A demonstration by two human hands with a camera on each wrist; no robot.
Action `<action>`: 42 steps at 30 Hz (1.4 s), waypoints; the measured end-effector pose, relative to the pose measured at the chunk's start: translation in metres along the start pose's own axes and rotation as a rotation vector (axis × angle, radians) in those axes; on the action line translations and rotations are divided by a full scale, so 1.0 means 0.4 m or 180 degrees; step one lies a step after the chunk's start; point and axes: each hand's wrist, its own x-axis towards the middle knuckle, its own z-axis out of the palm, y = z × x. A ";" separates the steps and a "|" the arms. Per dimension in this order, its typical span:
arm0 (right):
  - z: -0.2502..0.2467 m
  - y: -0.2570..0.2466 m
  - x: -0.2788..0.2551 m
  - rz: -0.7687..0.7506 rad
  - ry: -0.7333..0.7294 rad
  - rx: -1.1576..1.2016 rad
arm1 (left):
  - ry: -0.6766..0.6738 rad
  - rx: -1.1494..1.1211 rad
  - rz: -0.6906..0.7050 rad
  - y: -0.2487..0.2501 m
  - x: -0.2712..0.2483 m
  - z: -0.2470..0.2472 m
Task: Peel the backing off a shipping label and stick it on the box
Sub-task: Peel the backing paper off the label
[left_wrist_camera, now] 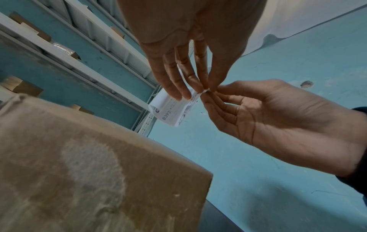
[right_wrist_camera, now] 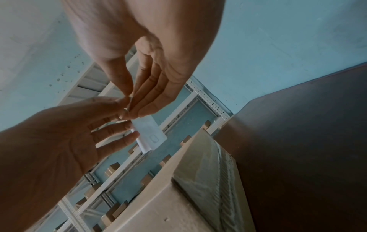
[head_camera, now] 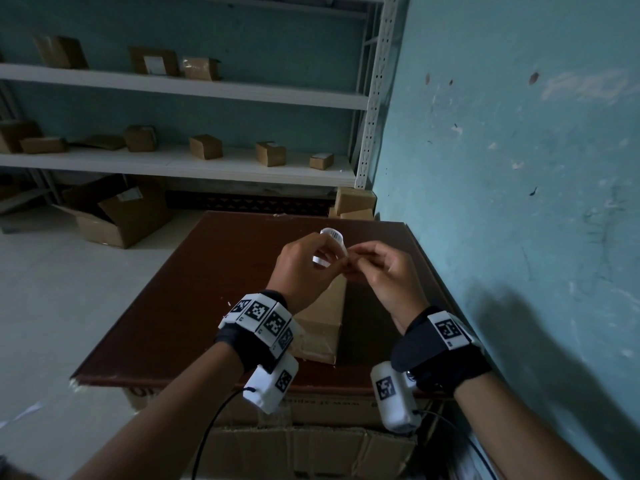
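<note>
A small white shipping label (head_camera: 330,233), curled and printed, hangs in the air above a brown cardboard box (head_camera: 325,315) that lies on the dark brown table (head_camera: 166,306). My left hand (head_camera: 337,268) pinches one corner of the label (left_wrist_camera: 170,109) between thumb and fingertips. My right hand (head_camera: 355,263) meets it there, its thumb and forefinger pinched on the same corner. In the left wrist view the left hand (left_wrist_camera: 199,87) and right hand (left_wrist_camera: 210,95) touch tip to tip above the box (left_wrist_camera: 79,172). The right wrist view shows the label (right_wrist_camera: 151,133) below the right hand (right_wrist_camera: 130,100) and left hand (right_wrist_camera: 122,113).
A blue wall (head_camera: 519,168) runs close along the table's right edge. White shelves (head_camera: 180,164) at the back carry several small cardboard boxes. Open cartons (head_camera: 117,216) lie on the floor to the left, and flattened cardboard (head_camera: 304,448) sits under the table's near edge.
</note>
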 end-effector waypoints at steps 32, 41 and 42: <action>-0.002 0.003 0.002 0.0034 -0.0004 0.0290 | -0.0094 -0.0037 0.0154 0.008 -0.001 -0.006; -0.003 0.013 0.007 -0.0157 0.0026 -0.0168 | -0.0122 -0.0060 0.0012 0.016 -0.001 -0.004; -0.002 0.012 0.007 -0.0165 0.0022 -0.0214 | -0.0123 -0.0074 -0.0001 0.016 -0.002 -0.004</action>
